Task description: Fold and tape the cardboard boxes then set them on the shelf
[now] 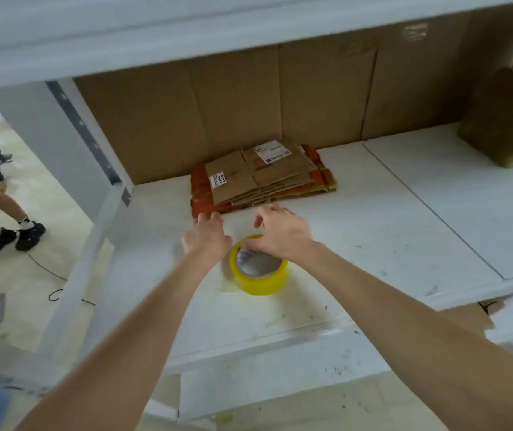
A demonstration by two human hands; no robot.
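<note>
- The stack of flattened cardboard boxes (pixel 261 178) lies on the white shelf board (pixel 404 213), towards the back and left of middle. Plain brown pieces sit on top of orange-printed ones, and a white shipping label (pixel 272 152) faces up.
- The left hand (pixel 207 236) is at the stack's near left corner. Its fingers are stretched forward and relaxed, with the tips at the orange edge, and it grips nothing.
- The right hand (pixel 283 233) hangs just in front of the stack's near edge, over the far rim of the tape roll. Its fingers are loosely curved and blurred. I cannot tell whether one of them touches or pinches the roll.
- The yellow roll of packing tape (pixel 261 279) lies flat on the board, near the stack and between the two forearms.
- Upright brown cardboard sheets (pixel 249 104) line the back of the shelf bay.
- A made-up cardboard box (pixel 504 119) stands at the far right of the same board, well apart from the stack.
- An upper shelf board (pixel 155 32) runs across the top of the view.
- At the left, beyond the shelf post, another person's legs in dark shoes (pixel 0 219) stand on the pale floor, with a black cable (pixel 53 290) nearby.
</note>
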